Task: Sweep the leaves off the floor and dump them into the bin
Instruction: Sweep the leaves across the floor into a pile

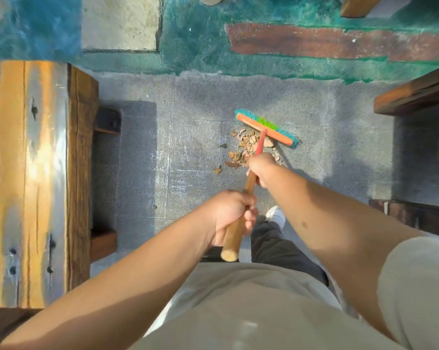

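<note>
Smooth round wood, the broom handle (232, 236), is being gripped by the left hand (229, 215) near its end and by the right hand (262, 169) farther down; the orange broom head (264, 130), teal-bristled, is being held just behind crumpled brown dry leaves (243, 147) on speckled grey stone paving (142, 160).

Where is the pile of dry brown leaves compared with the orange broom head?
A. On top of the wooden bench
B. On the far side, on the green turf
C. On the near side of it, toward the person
C: the dry brown leaves lie on the grey paving between the orange broom head and the person's hands.
</note>
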Action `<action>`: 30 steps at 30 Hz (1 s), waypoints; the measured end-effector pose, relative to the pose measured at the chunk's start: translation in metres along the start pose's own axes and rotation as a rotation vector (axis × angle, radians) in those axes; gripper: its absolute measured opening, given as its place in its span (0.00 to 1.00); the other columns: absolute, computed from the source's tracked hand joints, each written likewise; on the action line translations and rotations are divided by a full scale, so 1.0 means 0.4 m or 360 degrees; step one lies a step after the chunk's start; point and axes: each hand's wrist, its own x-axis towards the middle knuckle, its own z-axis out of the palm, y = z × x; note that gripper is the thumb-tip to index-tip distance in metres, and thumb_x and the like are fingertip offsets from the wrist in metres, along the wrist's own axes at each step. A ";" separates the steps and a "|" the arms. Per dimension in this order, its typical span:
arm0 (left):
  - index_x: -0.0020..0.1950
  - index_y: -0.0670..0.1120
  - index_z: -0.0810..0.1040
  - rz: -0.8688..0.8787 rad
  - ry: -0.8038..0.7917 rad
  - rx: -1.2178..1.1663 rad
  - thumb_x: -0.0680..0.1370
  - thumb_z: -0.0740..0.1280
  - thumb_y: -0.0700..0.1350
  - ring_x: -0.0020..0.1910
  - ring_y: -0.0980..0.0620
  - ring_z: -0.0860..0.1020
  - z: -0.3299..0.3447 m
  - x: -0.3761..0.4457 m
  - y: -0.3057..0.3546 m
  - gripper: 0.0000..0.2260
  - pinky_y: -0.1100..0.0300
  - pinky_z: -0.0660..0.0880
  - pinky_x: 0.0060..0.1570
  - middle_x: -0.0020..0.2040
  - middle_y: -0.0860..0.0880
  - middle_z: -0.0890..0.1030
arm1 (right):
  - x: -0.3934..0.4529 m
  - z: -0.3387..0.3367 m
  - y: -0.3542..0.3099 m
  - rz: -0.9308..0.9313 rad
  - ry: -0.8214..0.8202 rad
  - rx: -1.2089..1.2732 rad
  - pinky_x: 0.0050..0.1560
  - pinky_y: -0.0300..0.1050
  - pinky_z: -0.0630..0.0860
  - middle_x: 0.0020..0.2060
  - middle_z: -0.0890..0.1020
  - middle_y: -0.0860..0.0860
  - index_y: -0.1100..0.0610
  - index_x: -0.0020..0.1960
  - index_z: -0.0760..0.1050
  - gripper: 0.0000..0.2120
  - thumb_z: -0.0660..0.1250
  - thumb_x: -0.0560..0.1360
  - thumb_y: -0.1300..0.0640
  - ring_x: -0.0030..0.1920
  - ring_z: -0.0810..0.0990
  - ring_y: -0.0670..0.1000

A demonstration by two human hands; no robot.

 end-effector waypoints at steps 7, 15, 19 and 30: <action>0.49 0.44 0.70 0.0162 -0.0178 -0.0063 0.81 0.59 0.45 0.25 0.55 0.73 0.043 -0.033 0.010 0.06 0.64 0.73 0.24 0.32 0.48 0.73 | -0.081 -0.052 -0.028 0.0028 -0.0260 0.0174 0.31 0.44 0.72 0.32 0.73 0.55 0.63 0.52 0.72 0.06 0.61 0.75 0.65 0.29 0.73 0.52; 0.42 0.46 0.74 0.0452 0.0004 0.0319 0.81 0.57 0.49 0.27 0.55 0.75 0.041 0.020 0.044 0.12 0.67 0.71 0.27 0.30 0.49 0.75 | -0.181 -0.147 -0.016 -0.0049 -0.0166 0.0197 0.21 0.35 0.68 0.20 0.72 0.55 0.63 0.37 0.72 0.06 0.63 0.72 0.69 0.16 0.71 0.50; 0.48 0.45 0.73 0.0482 0.0261 0.0362 0.81 0.56 0.43 0.33 0.53 0.74 0.037 0.115 0.083 0.07 0.62 0.69 0.32 0.37 0.47 0.75 | -0.238 -0.164 0.029 0.0001 -0.0182 0.0339 0.22 0.37 0.66 0.18 0.70 0.55 0.63 0.42 0.71 0.04 0.63 0.70 0.70 0.17 0.69 0.50; 0.35 0.43 0.66 0.0107 0.0136 0.0830 0.82 0.51 0.41 0.27 0.49 0.68 0.154 0.250 0.028 0.15 0.59 0.66 0.26 0.21 0.46 0.70 | -0.442 -0.203 0.189 -0.0029 -0.0263 0.0920 0.26 0.38 0.72 0.24 0.75 0.54 0.60 0.41 0.75 0.03 0.65 0.74 0.63 0.25 0.75 0.51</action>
